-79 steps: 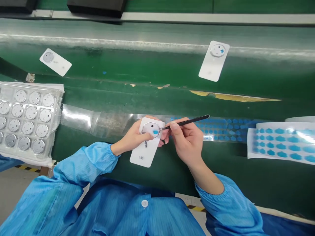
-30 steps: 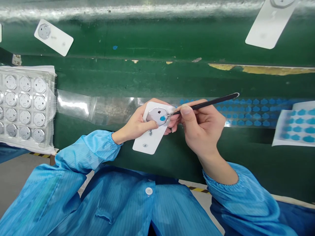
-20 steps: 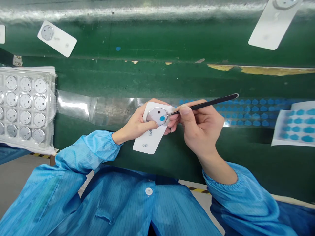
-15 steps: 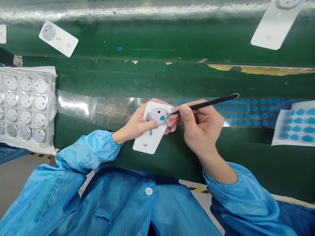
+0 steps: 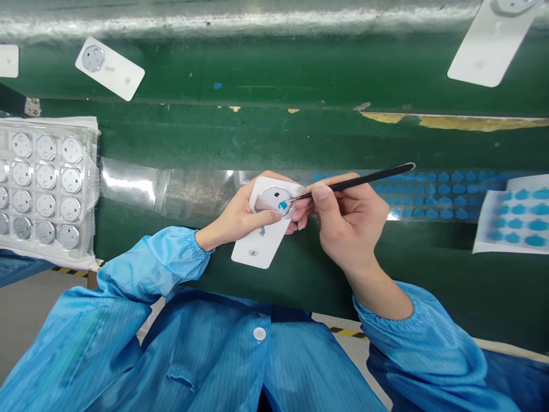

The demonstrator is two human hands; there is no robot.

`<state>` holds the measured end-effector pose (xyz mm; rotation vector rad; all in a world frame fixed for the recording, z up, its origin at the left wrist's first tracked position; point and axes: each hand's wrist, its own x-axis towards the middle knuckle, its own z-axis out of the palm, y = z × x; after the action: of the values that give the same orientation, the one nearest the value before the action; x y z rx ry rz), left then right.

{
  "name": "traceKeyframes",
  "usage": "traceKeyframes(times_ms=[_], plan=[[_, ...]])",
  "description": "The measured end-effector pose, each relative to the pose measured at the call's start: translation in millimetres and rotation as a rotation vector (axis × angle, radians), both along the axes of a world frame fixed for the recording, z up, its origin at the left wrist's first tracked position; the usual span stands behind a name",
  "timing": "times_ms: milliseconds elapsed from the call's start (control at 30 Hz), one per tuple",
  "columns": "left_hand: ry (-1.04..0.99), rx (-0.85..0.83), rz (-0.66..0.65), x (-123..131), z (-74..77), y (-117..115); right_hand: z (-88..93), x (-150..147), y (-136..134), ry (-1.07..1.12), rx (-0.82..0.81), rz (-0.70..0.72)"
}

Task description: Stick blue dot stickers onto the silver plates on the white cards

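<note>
My left hand (image 5: 238,217) is closed around a white rounded panel (image 5: 259,249) with a silver octagonal plate (image 5: 266,198) near its upper end. Its thumb lies on the plate's lower edge, touching or very close to a small blue round sticker (image 5: 282,205). My right hand (image 5: 354,223) pinches black tweezers (image 5: 371,175), whose tip points left and meets the sticker's right side. Whether the tip still grips the sticker I cannot tell. A small dark hole shows on the plate above the sticker. The fingers behind the panel are partly hidden.
A clear tray (image 5: 95,189) of silver octagonal plates stands at left. Clear film (image 5: 128,180) runs across the green bench, with blue stickers (image 5: 444,189) under it. A white sticker sheet (image 5: 482,234) lies at right. White panels (image 5: 122,80) rest on the green strip behind.
My left thumb has slid right along the plate towards the blue sticker. The panels on the strip behind have shifted slightly right. The tweezers have barely moved.
</note>
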<state>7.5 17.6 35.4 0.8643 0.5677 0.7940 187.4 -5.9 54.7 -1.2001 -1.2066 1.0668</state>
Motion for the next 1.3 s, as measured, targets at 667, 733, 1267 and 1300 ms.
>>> traceKeyframes(times_ms=[667, 733, 1267, 1300], plan=[[0.061, -0.042, 0.137, -0.8, -7.1, -1.5, -11.4, -8.0, -11.0, -0.019, -0.139, 0.144], [0.077, -0.044, 0.106, -1.6, -10.5, -3.0, -12.5, -8.4, -10.8, -0.023, -0.158, 0.147], [0.049, 0.015, 0.013, -0.6, -9.3, -10.5, -3.4, -2.7, -5.3, -0.044, -0.147, 0.128], [0.047, -0.006, 0.014, 0.1, -8.8, -10.3, -2.8, -2.2, -5.4, -0.05, -0.153, 0.142]])
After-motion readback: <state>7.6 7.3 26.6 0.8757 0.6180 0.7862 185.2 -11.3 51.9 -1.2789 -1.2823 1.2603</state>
